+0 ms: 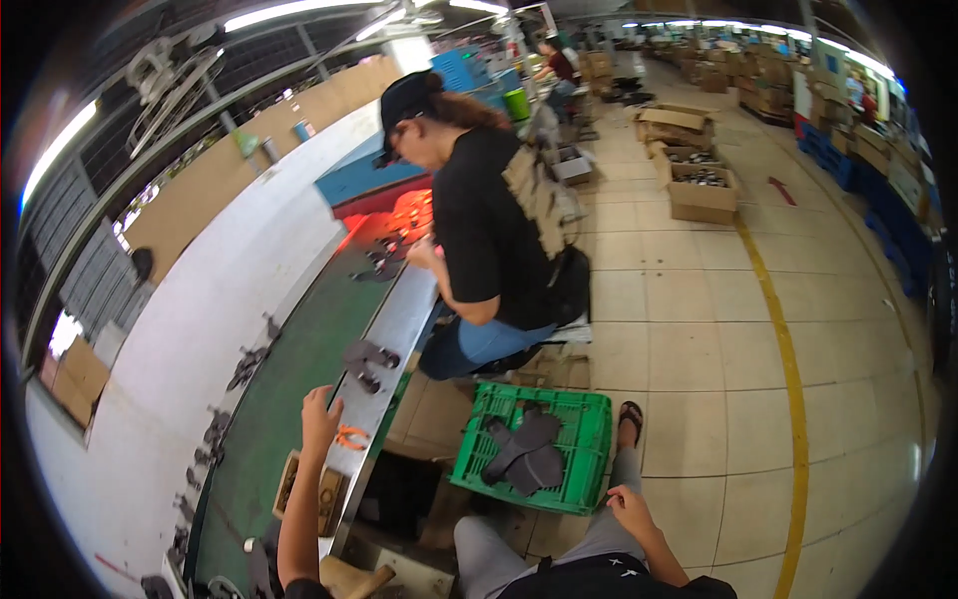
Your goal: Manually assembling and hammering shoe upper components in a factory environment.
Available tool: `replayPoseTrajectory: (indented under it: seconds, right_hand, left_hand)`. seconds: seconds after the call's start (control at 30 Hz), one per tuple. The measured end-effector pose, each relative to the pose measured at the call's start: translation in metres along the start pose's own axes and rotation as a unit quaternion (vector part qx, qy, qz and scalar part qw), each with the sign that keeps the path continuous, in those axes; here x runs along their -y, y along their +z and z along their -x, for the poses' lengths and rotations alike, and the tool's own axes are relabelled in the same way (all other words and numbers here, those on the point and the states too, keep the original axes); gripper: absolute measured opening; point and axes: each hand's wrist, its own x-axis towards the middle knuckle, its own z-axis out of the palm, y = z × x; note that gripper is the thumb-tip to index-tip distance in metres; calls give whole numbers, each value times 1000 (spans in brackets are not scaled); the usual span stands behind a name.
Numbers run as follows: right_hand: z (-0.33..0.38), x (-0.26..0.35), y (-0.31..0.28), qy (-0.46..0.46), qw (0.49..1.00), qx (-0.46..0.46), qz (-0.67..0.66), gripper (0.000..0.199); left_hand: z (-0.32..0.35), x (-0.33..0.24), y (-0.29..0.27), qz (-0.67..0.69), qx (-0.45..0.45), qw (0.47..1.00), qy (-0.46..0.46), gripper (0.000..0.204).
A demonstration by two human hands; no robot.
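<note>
My left hand (pixel 319 419) is raised over the metal ledge beside the green conveyor belt (pixel 299 349). Its fingers are loosely bent and apart, with nothing visible in them. Just to its right, orange-handled pliers (pixel 351 437) lie on the ledge. Farther along the ledge sit dark grey sandal-like pieces (pixel 369 363). Over my right thigh, my right hand (pixel 631 507) is held with fingers loosely extended and no object visible in it. Between my knees and the ledge, a green plastic crate (pixel 582 496) holds dark, flat, sole-like pieces (pixel 529 454), some lying across others.
A co-worker in black (pixel 489 215) sits ahead at the belt, handling small pieces under orange light. Dark pieces (pixel 244 367) line the belt's far side. A wooden box (pixel 329 499) stands beside my left forearm. Cardboard boxes (pixel 702 205) stand on the tiled floor (pixel 689 349).
</note>
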Motion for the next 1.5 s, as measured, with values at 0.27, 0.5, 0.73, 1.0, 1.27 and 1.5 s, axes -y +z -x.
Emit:
replayPoseTrajectory:
  seconds: [0.27,0.5,0.73,1.0,1.27,1.5]
  right_hand:
    - [70,-3,-48,63,984,-167,-24,16]
    - [95,-11,-73,126,961,-241,-52,17]
    - [-77,135,21,-162,983,33,-85,23]
    - [-29,367,213,-523,757,391,-27,36]
    - [65,357,290,-593,567,492,291,47]
    - [-16,302,196,-234,836,495,42,31]
  left_hand:
    - [-107,24,166,-190,48,960,-200,44]
    - [-126,16,178,-49,-139,984,-102,15]
    - [-40,-47,-59,91,-339,936,-10,22]
    - [169,-69,-209,198,-344,905,-153,26]
    - [410,-100,-209,183,-420,794,-399,30]
    - [406,-83,-178,212,-400,785,-423,25]
